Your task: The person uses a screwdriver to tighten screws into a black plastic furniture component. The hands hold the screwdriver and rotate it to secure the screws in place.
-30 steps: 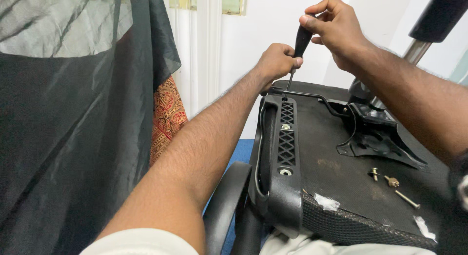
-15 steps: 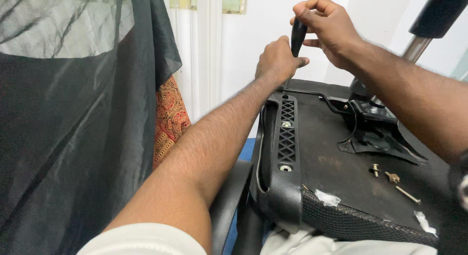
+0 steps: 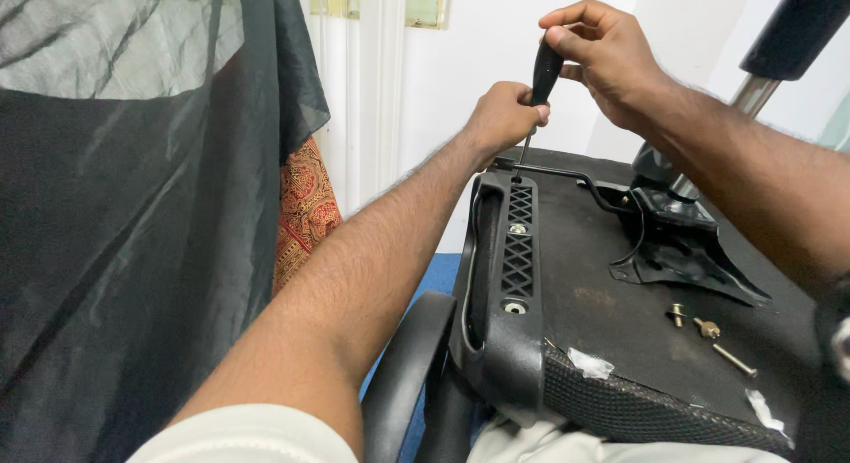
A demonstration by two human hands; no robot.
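Black plastic armrest bracket is being screwed: right hand grips the screwdriver handle, left hand pinches its shaft above the bracket; turning needs steady downward pressure.

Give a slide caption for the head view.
Right hand turns screwdriver, left hand steadying it, on upturned chair seat.

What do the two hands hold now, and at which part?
The right hand grips a screwdriver by its black handle top; the left hand pinches it lower, near the metal shaft.
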